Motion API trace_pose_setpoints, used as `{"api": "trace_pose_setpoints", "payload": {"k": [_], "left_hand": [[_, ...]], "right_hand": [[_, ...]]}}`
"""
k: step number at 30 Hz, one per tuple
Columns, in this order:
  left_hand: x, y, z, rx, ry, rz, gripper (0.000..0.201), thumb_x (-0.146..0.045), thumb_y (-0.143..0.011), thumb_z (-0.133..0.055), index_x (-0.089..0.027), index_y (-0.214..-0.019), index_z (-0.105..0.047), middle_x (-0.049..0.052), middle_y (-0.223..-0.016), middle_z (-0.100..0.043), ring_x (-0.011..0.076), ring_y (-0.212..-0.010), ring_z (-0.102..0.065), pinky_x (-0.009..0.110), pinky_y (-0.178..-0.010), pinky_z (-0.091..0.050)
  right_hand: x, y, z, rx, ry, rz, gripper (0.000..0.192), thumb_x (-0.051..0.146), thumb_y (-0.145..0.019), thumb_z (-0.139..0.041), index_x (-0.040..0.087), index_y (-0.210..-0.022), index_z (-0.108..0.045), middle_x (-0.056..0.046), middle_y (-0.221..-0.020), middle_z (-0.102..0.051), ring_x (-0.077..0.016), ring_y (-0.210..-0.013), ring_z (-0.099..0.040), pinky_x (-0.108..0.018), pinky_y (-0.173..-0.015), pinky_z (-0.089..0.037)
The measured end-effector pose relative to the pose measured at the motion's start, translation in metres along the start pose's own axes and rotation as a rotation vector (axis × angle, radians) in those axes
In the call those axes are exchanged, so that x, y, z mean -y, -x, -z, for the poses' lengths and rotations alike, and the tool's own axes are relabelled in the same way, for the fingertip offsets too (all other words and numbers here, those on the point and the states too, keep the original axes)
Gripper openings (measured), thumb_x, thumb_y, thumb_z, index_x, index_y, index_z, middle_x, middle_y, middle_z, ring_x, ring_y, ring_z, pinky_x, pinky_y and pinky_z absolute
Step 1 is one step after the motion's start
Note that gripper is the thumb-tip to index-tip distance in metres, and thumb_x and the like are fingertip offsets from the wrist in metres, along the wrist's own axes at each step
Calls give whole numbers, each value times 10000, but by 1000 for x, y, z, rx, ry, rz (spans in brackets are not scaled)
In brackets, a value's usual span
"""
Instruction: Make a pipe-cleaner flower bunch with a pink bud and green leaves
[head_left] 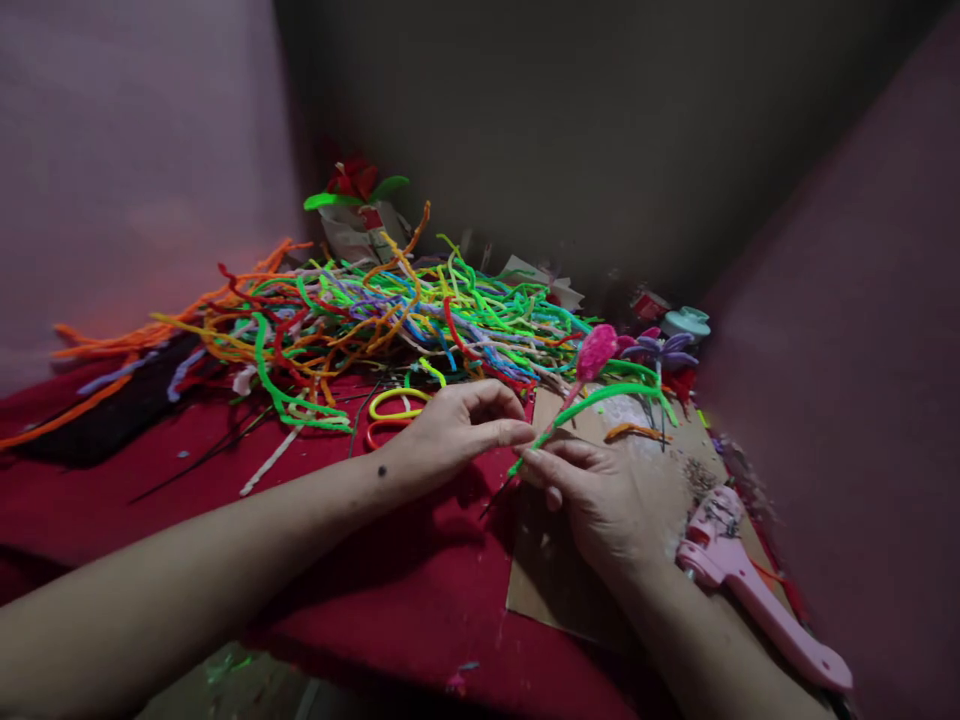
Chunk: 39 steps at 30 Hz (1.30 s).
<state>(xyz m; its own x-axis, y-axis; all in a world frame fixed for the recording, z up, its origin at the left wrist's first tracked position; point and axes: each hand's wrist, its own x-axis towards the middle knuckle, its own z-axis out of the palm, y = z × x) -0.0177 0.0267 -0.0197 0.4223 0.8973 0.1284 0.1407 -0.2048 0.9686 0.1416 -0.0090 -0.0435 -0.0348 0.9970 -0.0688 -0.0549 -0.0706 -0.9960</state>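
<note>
Between the thumb and fingers of my right hand (622, 500) is the lower end of a fuzzy pink pipe cleaner flower (598, 352). Its stem has a bright green pipe cleaner (600, 396) along it, whose long end arches up and to the right. A thin dark wire tip sticks out below the pinch. My left hand (469, 430) is curled, with thumb and fingers drawn together right beside the stem; whether they grip it is hidden. Yellow-and-red handled scissors (396, 404) lie behind my left wrist.
A big heap of multicoloured pipe cleaners (405, 310) spreads across the back of the red cloth (405, 580). Under my right hand is a cardboard sheet (555, 575). A pink glue gun (765, 590) lies by my right forearm, near a purple pipe cleaner flower (661, 350).
</note>
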Motion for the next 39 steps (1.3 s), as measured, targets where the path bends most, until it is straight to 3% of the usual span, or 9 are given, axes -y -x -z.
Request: {"api": "trace_pose_setpoints", "payload": {"k": [5, 10, 14, 17, 22, 28, 34, 39], "left_hand": [[-6, 4, -5, 178, 206, 184, 206, -253, -655, -682, -133, -687, -519, -41, -610, -517, 72, -563, -473, 183, -525, -372], [-10, 7, -7, 91, 74, 130, 210, -252, -680, -661, -122, -600, -518, -57, -555, -452, 51, -529, -414, 165, -490, -325], [-10, 7, -6, 59, 39, 97, 90, -182, -683, -622, -110, -633, -601, -43, -574, -509, 67, -562, -461, 176, -527, -356], [-9, 7, -6, 84, 87, 109, 87, -193, -681, -623, -107, -674, -635, -38, -597, -541, 72, -572, -476, 182, -541, -373], [-7, 7, -3, 111, 101, 133, 209, -198, -680, -635, -107, -529, -523, -58, -504, -422, 43, -492, -370, 172, -457, -280], [2, 4, 0, 237, 268, 227, 153, -239, -685, -640, -98, -638, -604, -23, -529, -516, 54, -443, -411, 192, -436, -308], [9, 3, 0, 243, 356, 248, 203, -276, -707, -657, -105, -619, -592, -39, -446, -471, 48, -376, -396, 191, -394, -279], [12, 2, 1, 266, 424, 242, 171, -253, -731, -645, -93, -684, -608, -34, -492, -490, 41, -392, -406, 193, -415, -303]], "right_hand": [[4, 11, -6, 141, 37, -36, 124, 253, -645, -684, 143, -589, -680, 19, -519, -521, -76, -492, -374, -226, -464, -263], [2, 10, -11, 206, -107, -122, 165, 280, -656, -680, 135, -580, -659, 26, -476, -469, -67, -455, -334, -224, -436, -228], [-6, 5, -11, 196, -204, -162, 171, 290, -621, -737, 133, -664, -684, 32, -486, -482, -56, -431, -339, -216, -427, -240], [-9, 4, -10, 218, -165, -190, 181, 290, -625, -742, 122, -624, -673, 30, -465, -485, -52, -410, -338, -212, -412, -233], [-6, 4, -9, 252, -183, -197, 168, 283, -626, -738, 123, -625, -685, 21, -478, -517, -49, -416, -363, -197, -415, -270], [-5, 4, -5, 290, -151, -239, 181, 298, -582, -756, 125, -589, -705, 15, -416, -513, -51, -377, -355, -197, -389, -235], [-5, 5, -4, 350, -213, -230, 149, 285, -633, -698, 138, -634, -721, -23, -515, -611, -50, -377, -326, -211, -394, -204], [-6, 4, -6, 348, -208, -201, 143, 257, -672, -648, 141, -676, -732, -20, -549, -632, -49, -374, -335, -224, -420, -221]]}}
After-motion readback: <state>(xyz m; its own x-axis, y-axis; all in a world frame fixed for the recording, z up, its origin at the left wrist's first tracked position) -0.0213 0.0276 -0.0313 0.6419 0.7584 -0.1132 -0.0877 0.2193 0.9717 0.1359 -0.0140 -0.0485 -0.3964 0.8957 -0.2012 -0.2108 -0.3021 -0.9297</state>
